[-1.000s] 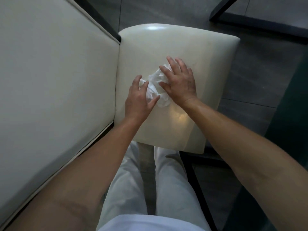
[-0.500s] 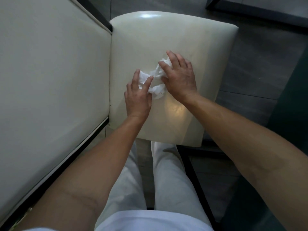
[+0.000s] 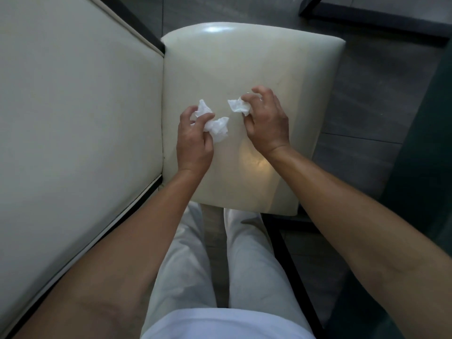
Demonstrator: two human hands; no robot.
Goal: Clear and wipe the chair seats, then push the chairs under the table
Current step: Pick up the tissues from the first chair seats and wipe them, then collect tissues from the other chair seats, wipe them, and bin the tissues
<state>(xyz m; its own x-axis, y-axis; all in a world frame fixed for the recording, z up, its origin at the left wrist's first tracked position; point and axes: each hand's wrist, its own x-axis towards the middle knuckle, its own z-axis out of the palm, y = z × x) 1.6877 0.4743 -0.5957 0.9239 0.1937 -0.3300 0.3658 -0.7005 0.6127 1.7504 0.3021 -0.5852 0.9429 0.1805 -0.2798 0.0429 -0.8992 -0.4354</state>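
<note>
A cream leather chair seat [image 3: 244, 59] lies below me, its tall cream backrest [image 3: 73, 118] filling the left of the view. My left hand [image 3: 193, 140] is over the seat's left half, fingers pinched on a crumpled white tissue [image 3: 216, 126]. My right hand [image 3: 267, 123] hovers a little to the right, fingers curled on a second, smaller wad of white tissue [image 3: 238, 107]. The two wads are apart, with bare seat between them.
Dark grey floor tiles [image 3: 367, 106] surround the chair. A dark table edge [image 3: 425, 143] runs down the right side. A black frame [image 3: 367, 18] crosses the top right. My white-trousered legs [image 3: 220, 265] stand at the seat's near edge, beside a black chair leg [image 3: 288, 265].
The hands were pressed together on one bunch of tissue on the seat. Now they have drawn apart and each holds its own wad.
</note>
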